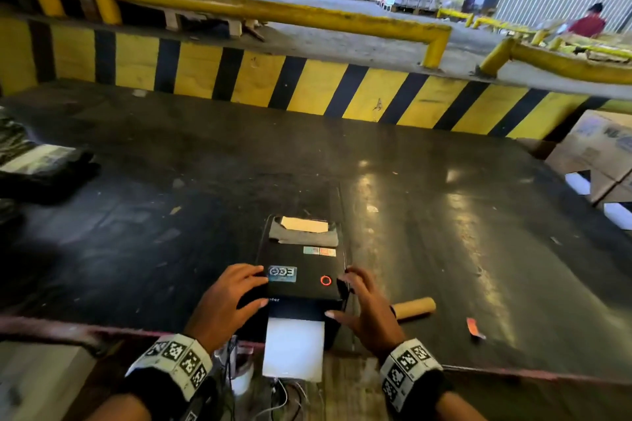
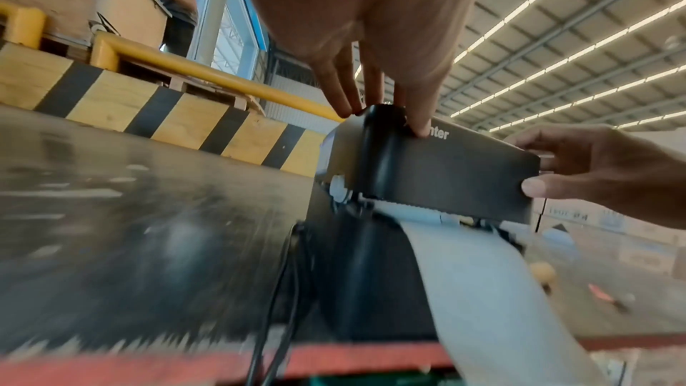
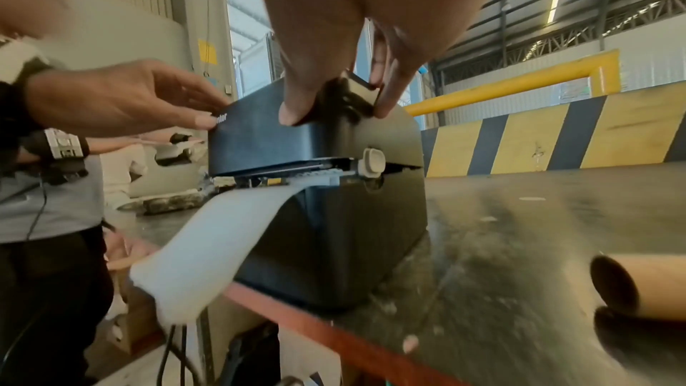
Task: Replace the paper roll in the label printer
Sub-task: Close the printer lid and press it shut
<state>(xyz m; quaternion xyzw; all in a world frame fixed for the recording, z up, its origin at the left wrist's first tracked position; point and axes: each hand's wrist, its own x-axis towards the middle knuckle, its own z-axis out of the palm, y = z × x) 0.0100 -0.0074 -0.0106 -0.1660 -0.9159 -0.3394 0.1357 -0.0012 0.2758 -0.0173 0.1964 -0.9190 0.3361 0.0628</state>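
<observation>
On the dark, scuffed desk (image 1: 136, 215), at its near edge, sits the black box-shaped label printer (image 1: 304, 270). The left hand (image 1: 227, 304) grips the lid's left front corner, fingers (image 2: 339, 93) on top and thumb on the front face. A white paper strip (image 1: 294, 349) hangs from the slot. The right hand (image 1: 367, 309) grips the lid's right side. Farther right lies a brown cardboard tube (image 1: 415, 308).

The label printer (image 1: 301, 270) carries a blue sticker (image 1: 282, 274) on its lid, left of the red ring light (image 1: 325, 280), with large characters resembling "EDE". On the lid's front edge white lettering shows only "nter" (image 2: 438, 134); the rest sits under a thumb. The cardboard boxes' (image 1: 595, 147) print is too blurred to read.
</observation>
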